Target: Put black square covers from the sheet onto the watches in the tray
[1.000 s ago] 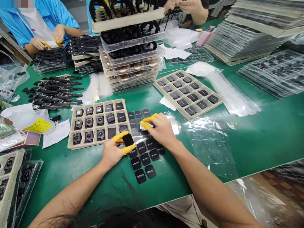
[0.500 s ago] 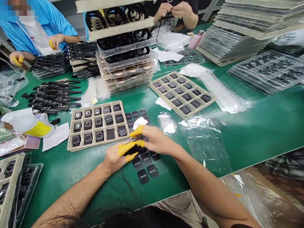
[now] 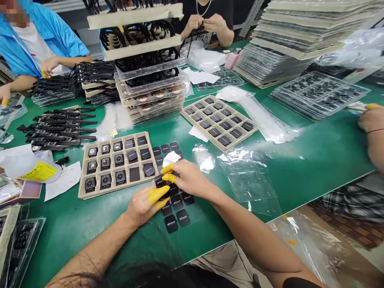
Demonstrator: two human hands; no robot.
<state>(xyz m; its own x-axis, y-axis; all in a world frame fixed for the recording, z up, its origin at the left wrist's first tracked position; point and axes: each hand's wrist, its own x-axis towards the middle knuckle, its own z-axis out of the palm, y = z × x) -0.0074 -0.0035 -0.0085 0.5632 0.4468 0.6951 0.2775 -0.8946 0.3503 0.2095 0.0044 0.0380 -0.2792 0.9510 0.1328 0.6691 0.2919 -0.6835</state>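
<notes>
My left hand (image 3: 145,202), with yellow finger covers, is closed on a black square watch piece (image 3: 160,181) whose pale lettering shows. From the right, my right hand (image 3: 186,176) presses its covered fingertips against the same piece; the fingers hide part of it. Beneath and beside both hands, printed black squares (image 3: 183,218) lie in rows on the green table. Just left, a beige tray (image 3: 115,188) holds square watch bodies (image 3: 106,181) and dark lettered pieces (image 3: 149,169); one of its compartments shows only a dark bottom. A crumpled white scrap (image 3: 171,159) lies behind my right hand.
A second beige tray (image 3: 195,130) of dark squares lies farther back. Tall tray stacks (image 3: 153,105) stand behind. Clear plastic sheets (image 3: 249,176) lie to the right, a bottle (image 3: 45,170) to the left. Other people's hands are at the back and at the right edge (image 3: 372,120).
The view has shifted, so the table appears farther left. The lettered face of the piece now shows between my hands. Another person's hand has come into view at the right edge.
</notes>
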